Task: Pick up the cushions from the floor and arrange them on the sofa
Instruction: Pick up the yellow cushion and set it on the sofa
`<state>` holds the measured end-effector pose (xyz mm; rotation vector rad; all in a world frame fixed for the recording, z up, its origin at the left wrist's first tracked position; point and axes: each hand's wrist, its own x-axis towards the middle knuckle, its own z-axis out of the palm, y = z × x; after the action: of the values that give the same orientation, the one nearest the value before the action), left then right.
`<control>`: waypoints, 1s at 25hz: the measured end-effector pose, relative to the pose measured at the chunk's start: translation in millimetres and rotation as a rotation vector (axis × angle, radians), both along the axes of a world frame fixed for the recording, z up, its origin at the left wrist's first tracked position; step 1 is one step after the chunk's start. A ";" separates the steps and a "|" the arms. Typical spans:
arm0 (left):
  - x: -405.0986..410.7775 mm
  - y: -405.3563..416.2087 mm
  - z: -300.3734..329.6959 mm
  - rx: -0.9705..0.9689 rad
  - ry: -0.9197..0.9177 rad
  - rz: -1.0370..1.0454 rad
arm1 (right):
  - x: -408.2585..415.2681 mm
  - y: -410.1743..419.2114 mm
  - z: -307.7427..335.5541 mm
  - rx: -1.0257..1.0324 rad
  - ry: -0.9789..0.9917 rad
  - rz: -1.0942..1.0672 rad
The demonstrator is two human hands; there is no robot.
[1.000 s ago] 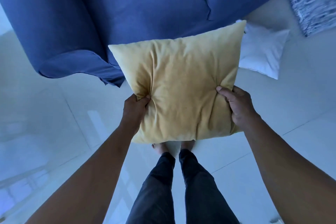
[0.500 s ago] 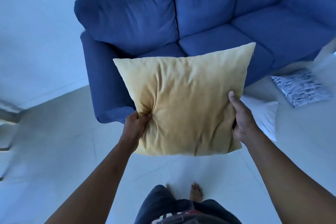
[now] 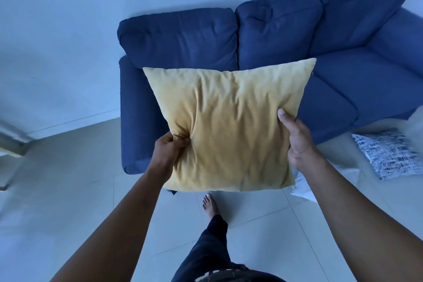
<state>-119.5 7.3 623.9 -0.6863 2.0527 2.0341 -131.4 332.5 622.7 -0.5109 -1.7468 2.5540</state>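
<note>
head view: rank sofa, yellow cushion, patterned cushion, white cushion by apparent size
1. Blue sofa
2. Yellow cushion, held close to the camera, so it looks inflated
3. Patterned cushion on the floor
4. White cushion, mostly hidden behind the right arm, so its rank is unsure

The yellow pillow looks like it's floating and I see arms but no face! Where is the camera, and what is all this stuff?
The camera sits on a person's head and looks forward and down, so you see only their arms, one trouser leg and a bare foot. The left hand pinches one side of the yellow cushion and the right hand grips the other side, so it is held up, not floating. Behind it stands a blue sofa with no loose cushions on its visible seats. On the pale floor to the right lie a blue-and-white patterned cushion and a white cushion, mostly hidden behind the right arm.
</note>
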 end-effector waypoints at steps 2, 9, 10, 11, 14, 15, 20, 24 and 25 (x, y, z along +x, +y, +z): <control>-34.1 -3.3 -4.6 0.006 -0.008 0.004 | -32.9 -7.9 -1.9 0.021 -0.033 -0.027; -164.8 -29.1 -14.6 0.046 -0.075 0.074 | -168.4 -40.4 -1.6 0.055 -0.120 -0.023; -181.1 -33.8 -16.2 0.049 -0.069 0.073 | -184.6 -45.1 -1.0 0.055 -0.118 -0.007; -197.6 -38.9 -18.1 0.056 -0.070 0.082 | -201.2 -48.7 -1.3 0.061 -0.120 0.006; -237.6 -49.8 -18.0 0.091 -0.079 0.146 | -244.7 -57.6 0.3 0.064 -0.148 0.065; -248.9 -52.0 -18.9 0.099 -0.081 0.158 | -258.6 -56.5 -2.5 0.075 -0.162 0.081; -303.4 -54.0 -20.3 0.127 -0.138 0.143 | -322.5 -56.0 -19.7 0.100 -0.231 0.113; -347.9 -44.2 -35.3 0.074 -0.207 0.214 | -393.2 -49.7 -41.2 0.131 -0.296 0.204; -358.1 -44.1 -39.1 0.060 -0.213 0.236 | -406.5 -50.5 -47.0 0.142 -0.298 0.210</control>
<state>-477.6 -36.7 584.8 -1.1282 1.8586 2.0274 -537.9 282.0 575.8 -0.7759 -2.1678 2.5682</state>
